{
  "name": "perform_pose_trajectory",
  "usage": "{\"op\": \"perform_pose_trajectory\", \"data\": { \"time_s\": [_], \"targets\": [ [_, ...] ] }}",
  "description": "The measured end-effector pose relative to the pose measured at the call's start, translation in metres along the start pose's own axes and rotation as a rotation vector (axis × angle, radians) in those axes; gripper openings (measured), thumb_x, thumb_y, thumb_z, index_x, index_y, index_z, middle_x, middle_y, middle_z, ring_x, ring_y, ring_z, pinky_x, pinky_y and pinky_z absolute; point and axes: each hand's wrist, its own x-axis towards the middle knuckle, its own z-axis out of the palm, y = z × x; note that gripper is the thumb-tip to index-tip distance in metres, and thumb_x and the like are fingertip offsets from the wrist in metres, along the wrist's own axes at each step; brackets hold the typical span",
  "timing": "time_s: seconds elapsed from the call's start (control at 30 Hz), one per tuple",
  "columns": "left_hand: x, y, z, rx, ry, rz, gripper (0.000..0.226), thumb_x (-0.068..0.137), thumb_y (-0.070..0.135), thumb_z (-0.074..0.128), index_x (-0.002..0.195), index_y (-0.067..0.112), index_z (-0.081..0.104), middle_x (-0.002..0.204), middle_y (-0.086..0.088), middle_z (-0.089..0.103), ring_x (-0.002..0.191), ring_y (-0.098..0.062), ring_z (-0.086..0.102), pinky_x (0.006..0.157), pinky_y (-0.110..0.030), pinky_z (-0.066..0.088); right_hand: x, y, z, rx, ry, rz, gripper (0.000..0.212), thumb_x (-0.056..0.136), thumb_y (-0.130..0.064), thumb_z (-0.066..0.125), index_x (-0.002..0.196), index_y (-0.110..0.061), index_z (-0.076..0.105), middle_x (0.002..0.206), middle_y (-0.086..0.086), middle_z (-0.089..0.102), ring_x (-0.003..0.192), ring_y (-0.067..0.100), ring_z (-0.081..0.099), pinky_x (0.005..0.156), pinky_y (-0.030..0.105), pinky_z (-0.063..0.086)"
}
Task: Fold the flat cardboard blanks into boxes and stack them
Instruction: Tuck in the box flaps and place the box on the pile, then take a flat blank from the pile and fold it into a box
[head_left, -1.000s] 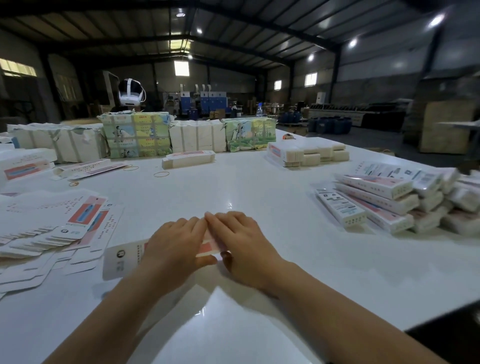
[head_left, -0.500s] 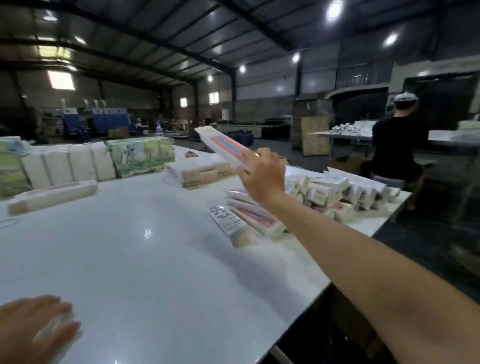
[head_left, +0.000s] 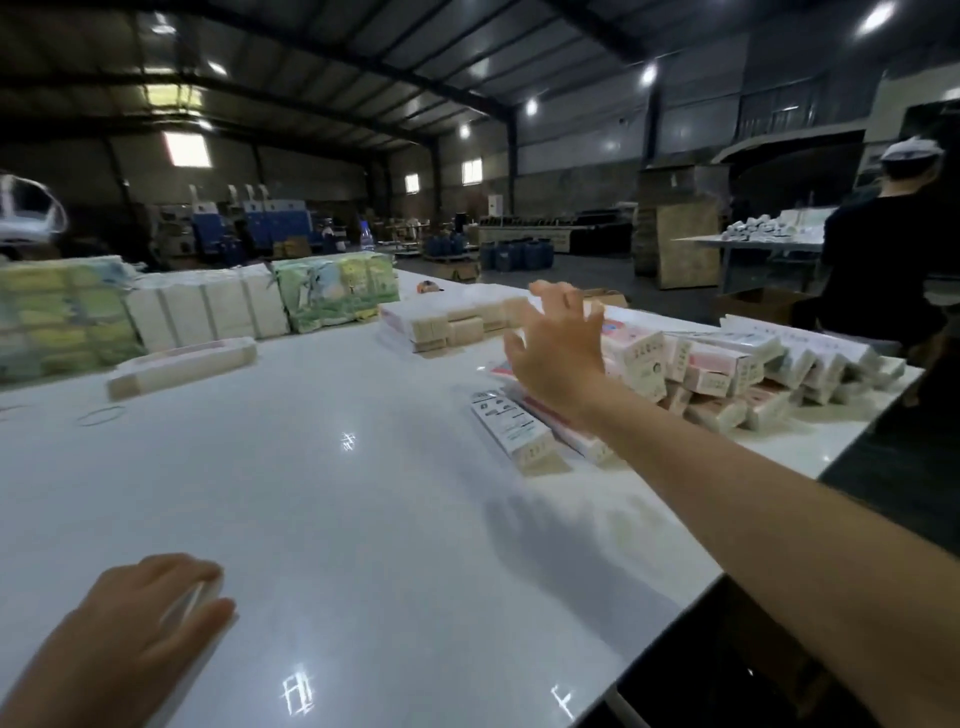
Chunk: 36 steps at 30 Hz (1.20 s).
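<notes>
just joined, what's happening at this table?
A person is folding cardboard boxes at a white table. The right hand is open, fingers spread, empty, over the pile of folded boxes at the table's right edge. The left hand rests near the front edge on something pale, too blurred to identify.

Folded white-and-pink boxes (head_left: 727, 364) piled at table's right edge, blurred blank (head_left: 189, 603) near front

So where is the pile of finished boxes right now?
The pile of folded boxes sits at the table's far right edge in the head view, just beyond the person's outstretched open right hand, with a lone box lying at its near-left side.
</notes>
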Motion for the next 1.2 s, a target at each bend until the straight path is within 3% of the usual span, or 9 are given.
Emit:
{"op": "perform_pose_trajectory", "data": {
  "time_s": [0.13, 0.33, 0.57, 0.67, 0.77, 0.87, 0.93, 1.03, 1.2],
  "targets": [
    [-0.011, 0.023, -0.018, -0.094, 0.110, -0.004, 0.022, 0.082, 0.037, 0.059, 0.093, 0.022, 0.070, 0.097, 0.006, 0.066, 0.096, -0.023, 0.060, 0.083, -0.034, 0.043, -0.044, -0.124, 0.009, 0.400, -0.216, -0.386, 0.032, 0.092, -0.023, 0.051, 0.120, -0.015, 0.063, 0.128, 0.008, 0.057, 0.120, 0.027, 0.044, 0.100, 0.042, 0.038],
    [-0.021, 0.017, -0.021, -0.278, 0.251, -0.139, 0.022, 0.090, 0.004, 0.052, 0.106, 0.011, 0.066, 0.108, 0.000, 0.065, 0.099, -0.012, 0.057, 0.084, -0.015, 0.037, -0.127, -0.209, 0.061, 0.309, -0.587, -0.546, 0.026, 0.094, -0.020, 0.039, 0.100, -0.011, 0.062, 0.111, 0.004, 0.057, 0.110, 0.025, 0.048, 0.086, 0.035, 0.041],
    [-0.006, 0.004, -0.050, -0.515, 0.193, -0.320, 0.021, 0.086, 0.012, 0.054, 0.099, 0.016, 0.069, 0.100, 0.003, 0.067, 0.092, -0.011, 0.061, 0.080, -0.019, 0.045, -0.135, -0.207, 0.077, 0.439, -0.433, -0.496, 0.030, 0.095, -0.029, 0.043, 0.106, -0.015, 0.068, 0.112, -0.004, 0.063, 0.106, 0.014, 0.054, 0.089, 0.030, 0.043],
    [0.016, -0.056, -0.096, -0.280, 0.209, -0.526, 0.021, 0.084, 0.021, 0.056, 0.102, 0.015, 0.065, 0.102, -0.004, 0.066, 0.092, -0.022, 0.062, 0.078, -0.032, 0.050, -0.138, -0.207, 0.080, 0.442, -0.384, -0.499, 0.027, 0.095, -0.026, 0.046, 0.107, -0.020, 0.070, 0.117, -0.008, 0.062, 0.111, 0.011, 0.053, 0.090, 0.025, 0.042],
    [0.016, -0.129, -0.136, 0.078, 0.228, -0.793, 0.041, 0.087, 0.038, 0.054, 0.116, 0.011, 0.054, 0.121, -0.011, 0.055, 0.112, -0.028, 0.051, 0.086, -0.038, 0.045, -0.138, -0.210, 0.079, 0.447, -0.362, -0.477, 0.024, 0.092, -0.025, 0.056, 0.111, -0.026, 0.071, 0.121, -0.014, 0.060, 0.120, 0.009, 0.051, 0.096, 0.023, 0.039],
    [0.009, -0.183, -0.146, 0.287, 0.143, -0.984, 0.087, 0.070, 0.078, 0.054, 0.125, 0.012, 0.045, 0.131, -0.012, 0.041, 0.122, -0.029, 0.036, 0.093, -0.042, 0.034, -0.133, -0.216, 0.078, 0.467, -0.299, -0.527, 0.030, 0.051, -0.003, 0.090, 0.075, -0.016, 0.079, 0.087, 0.001, 0.074, 0.083, 0.019, 0.071, 0.064, 0.030, 0.056],
    [0.010, -0.203, -0.140, 0.374, 0.051, -1.001, 0.103, 0.057, 0.086, 0.057, 0.127, 0.011, 0.043, 0.131, -0.013, 0.038, 0.122, -0.029, 0.033, 0.094, -0.042, 0.031, -0.132, -0.218, 0.077, 0.473, -0.182, -0.555, 0.042, 0.027, 0.003, 0.094, 0.061, -0.014, 0.077, 0.071, 0.003, 0.073, 0.064, 0.019, 0.071, 0.040, 0.026, 0.050],
    [0.019, -0.220, -0.143, 0.356, 0.017, -0.992, 0.102, 0.056, 0.077, 0.068, 0.129, 0.011, 0.042, 0.129, -0.013, 0.041, 0.120, -0.029, 0.039, 0.093, -0.040, 0.035, -0.130, -0.222, 0.074, 0.440, -0.135, -0.585, 0.045, 0.022, 0.001, 0.095, 0.059, -0.015, 0.076, 0.069, 0.003, 0.072, 0.062, 0.018, 0.071, 0.036, 0.023, 0.044],
    [0.026, -0.234, -0.160, 0.080, 0.009, -1.016, 0.068, 0.065, 0.047, 0.082, 0.113, 0.008, 0.054, 0.106, -0.011, 0.057, 0.098, -0.028, 0.057, 0.089, -0.041, 0.050, -0.129, -0.222, 0.076, 0.442, -0.106, -0.627, 0.042, 0.025, -0.001, 0.095, 0.060, -0.016, 0.076, 0.070, 0.001, 0.072, 0.062, 0.015, 0.070, 0.038, 0.023, 0.048]
  ]
}}
